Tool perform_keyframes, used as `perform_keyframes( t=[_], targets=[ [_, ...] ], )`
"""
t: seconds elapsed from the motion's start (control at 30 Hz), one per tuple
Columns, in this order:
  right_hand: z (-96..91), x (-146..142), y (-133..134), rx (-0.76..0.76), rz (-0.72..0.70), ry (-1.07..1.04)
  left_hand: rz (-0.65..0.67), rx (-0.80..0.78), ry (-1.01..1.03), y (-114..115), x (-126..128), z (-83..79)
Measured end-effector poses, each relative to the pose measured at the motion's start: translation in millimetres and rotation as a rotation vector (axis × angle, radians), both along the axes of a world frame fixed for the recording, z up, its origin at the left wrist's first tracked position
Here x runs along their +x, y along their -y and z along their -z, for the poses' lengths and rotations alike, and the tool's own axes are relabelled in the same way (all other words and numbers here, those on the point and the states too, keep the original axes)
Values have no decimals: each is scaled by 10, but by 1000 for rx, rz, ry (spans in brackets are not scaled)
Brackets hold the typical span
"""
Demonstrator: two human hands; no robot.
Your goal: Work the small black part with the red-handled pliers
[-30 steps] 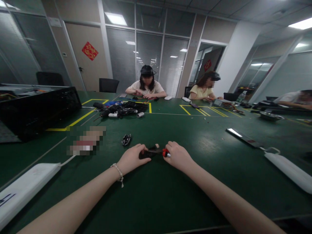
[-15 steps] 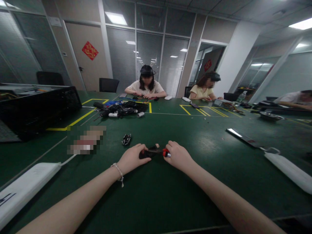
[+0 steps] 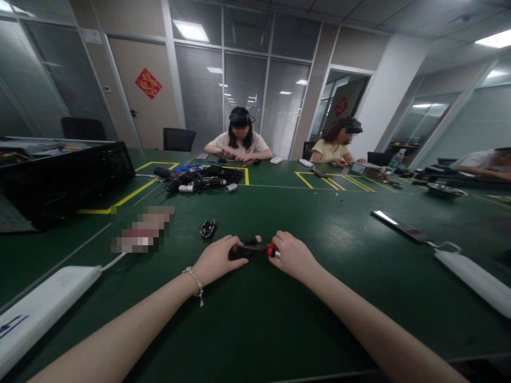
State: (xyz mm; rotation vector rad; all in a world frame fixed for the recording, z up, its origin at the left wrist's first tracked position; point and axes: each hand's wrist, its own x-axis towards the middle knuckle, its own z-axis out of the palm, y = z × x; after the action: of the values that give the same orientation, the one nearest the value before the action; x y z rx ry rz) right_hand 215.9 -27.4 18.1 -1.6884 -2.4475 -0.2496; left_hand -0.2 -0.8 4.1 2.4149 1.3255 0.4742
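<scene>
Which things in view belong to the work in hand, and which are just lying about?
In hand:
black piece, in the left hand
red-and-silver tool, in the right hand

Apparently lying about:
cable heap
black computer case
metal bowl

Unclear: the small black-and-silver part beyond the left hand.

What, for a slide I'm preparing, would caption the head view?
Over a green table, the left hand holds a small black part while the right hand grips a partly red tool.
</scene>
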Motion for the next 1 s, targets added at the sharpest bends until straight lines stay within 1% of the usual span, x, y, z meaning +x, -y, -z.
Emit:
perform_keyframes(
  t=[0.37,0.57,1.0],
  targets=[
    [-14,5,0,2,1,-7,18,1,30,-15,-21,26],
    [10,11,-8,16,-16,7,18,33,22,-27,-13,47],
    [38,9,-23,16,-10,-3,4,20,16,-7,-11,16]
  ],
)
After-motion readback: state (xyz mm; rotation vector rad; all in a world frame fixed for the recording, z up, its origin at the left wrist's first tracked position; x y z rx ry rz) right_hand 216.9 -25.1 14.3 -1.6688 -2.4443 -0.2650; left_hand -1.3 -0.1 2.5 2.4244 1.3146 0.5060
